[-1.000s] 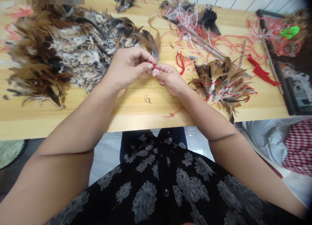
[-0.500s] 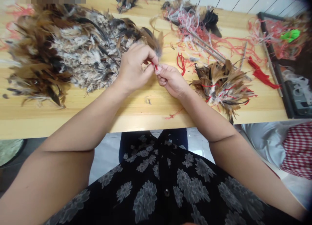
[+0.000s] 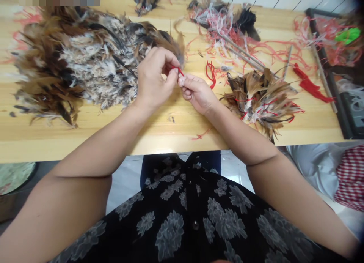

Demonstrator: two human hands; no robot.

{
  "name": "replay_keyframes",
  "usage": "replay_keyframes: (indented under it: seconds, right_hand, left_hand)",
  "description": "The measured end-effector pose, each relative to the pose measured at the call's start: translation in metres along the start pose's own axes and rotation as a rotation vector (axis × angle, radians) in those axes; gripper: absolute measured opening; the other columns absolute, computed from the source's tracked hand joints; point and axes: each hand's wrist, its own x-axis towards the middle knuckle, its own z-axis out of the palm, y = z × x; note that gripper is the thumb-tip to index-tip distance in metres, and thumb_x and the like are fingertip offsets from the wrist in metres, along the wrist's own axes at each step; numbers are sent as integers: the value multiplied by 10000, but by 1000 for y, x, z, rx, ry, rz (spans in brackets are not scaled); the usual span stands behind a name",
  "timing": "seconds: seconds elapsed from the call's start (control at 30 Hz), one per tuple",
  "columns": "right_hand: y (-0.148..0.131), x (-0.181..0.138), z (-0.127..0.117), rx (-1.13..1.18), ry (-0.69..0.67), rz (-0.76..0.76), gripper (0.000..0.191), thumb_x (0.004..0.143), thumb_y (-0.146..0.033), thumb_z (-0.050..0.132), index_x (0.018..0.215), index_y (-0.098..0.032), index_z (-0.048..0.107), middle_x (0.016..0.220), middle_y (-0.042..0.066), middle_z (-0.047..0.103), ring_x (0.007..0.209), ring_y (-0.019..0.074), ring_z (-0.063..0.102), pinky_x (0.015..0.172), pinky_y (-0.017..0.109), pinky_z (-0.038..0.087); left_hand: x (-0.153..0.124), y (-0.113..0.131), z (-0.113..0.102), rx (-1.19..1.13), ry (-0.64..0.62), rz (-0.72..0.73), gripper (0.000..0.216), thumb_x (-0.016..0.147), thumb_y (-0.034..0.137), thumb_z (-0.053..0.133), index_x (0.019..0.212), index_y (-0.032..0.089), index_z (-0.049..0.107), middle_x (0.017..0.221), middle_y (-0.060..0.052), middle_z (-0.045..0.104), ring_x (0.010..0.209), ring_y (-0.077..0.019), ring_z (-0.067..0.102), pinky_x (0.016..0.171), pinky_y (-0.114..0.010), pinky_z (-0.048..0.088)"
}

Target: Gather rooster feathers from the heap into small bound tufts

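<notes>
Above the wooden table (image 3: 159, 136), my two hands meet near the middle. My left hand (image 3: 156, 79) pinches a short red string (image 3: 179, 70) between thumb and forefinger. That string runs across to my right hand (image 3: 197, 91), whose thumb and curled fingers are closed on its other end. Something small and pale shows at the right fingertips, too small to name. Just behind my left hand lies a large pile of brown, black and whitish feathers (image 3: 96, 65). To the right of my right hand rests a heap of feather bundles (image 3: 256, 100) tied with red string.
A loop of red string (image 3: 210, 74) lies beyond my right hand. Farther back are tangled pink and white strands (image 3: 217, 24) and thin sticks (image 3: 244, 56). At the right, a bundle of red strings (image 3: 311, 86) lies beside a dark-framed tray (image 3: 342, 118).
My left fingers have drawn slightly left, away from the right fingertips, so more red string shows between them. My right hand keeps nearly the same place. The view has shifted a little.
</notes>
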Motion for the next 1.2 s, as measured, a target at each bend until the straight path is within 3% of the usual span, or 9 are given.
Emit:
replay_keyframes:
  seconds: [0.13,0.27,0.47,0.63,0.83,1.03,1.2]
  right_hand:
    - [0,1,1,-17,6,-2,512,1229,-38,631,745,-193,571,670,-92,427,574,42,283,528,112,242]
    - [4,4,-6,-37,-26,-7,486,1222,-73,650,761,-202,566,678,-96,400,587,53,271,535,115,251]
    - [6,6,-9,-48,-38,-24,448,1197,-132,730,785,-211,572,747,-78,421,623,70,287,542,133,263]
    - [1,5,-6,4,3,-20,472,1200,-73,630,751,-204,561,725,-78,424,617,66,291,543,130,250]
    - [0,4,-7,29,-6,4,445,1163,-65,683,758,-200,559,746,-79,432,624,62,296,545,123,268]
    - [2,7,-9,26,-23,14,403,1180,-71,695,815,-202,585,756,-81,461,633,63,310,554,131,272]
    - [-3,3,-4,-3,-13,28,469,1206,-42,653,766,-189,586,733,-74,455,611,54,287,552,147,228]
  left_hand:
    - [0,-4,4,15,28,73,249,1175,466,887,1097,337,689,1113,-79,802,1049,-334,773,1028,-536,708]
    - [0,-7,5,40,52,13,219,1194,427,877,1080,339,712,1113,-70,823,1079,-337,804,1090,-541,725]
    - [4,-15,6,-17,69,11,271,1142,562,904,1120,340,750,1060,-37,840,941,-291,770,943,-518,717]
    - [4,-11,8,-180,57,29,336,987,669,923,1048,346,854,961,-38,885,799,-282,786,747,-520,672]
    - [2,8,-5,-262,-120,-63,274,1047,600,903,1138,358,991,1122,-48,979,1033,-351,937,970,-599,771]
    - [6,0,-20,-235,-192,5,413,1101,787,927,1198,396,1012,1119,-31,983,975,-346,933,931,-585,789]
    - [5,10,-33,-259,-284,-48,348,1195,677,929,1204,332,977,1164,-32,967,1086,-344,953,1030,-533,792]
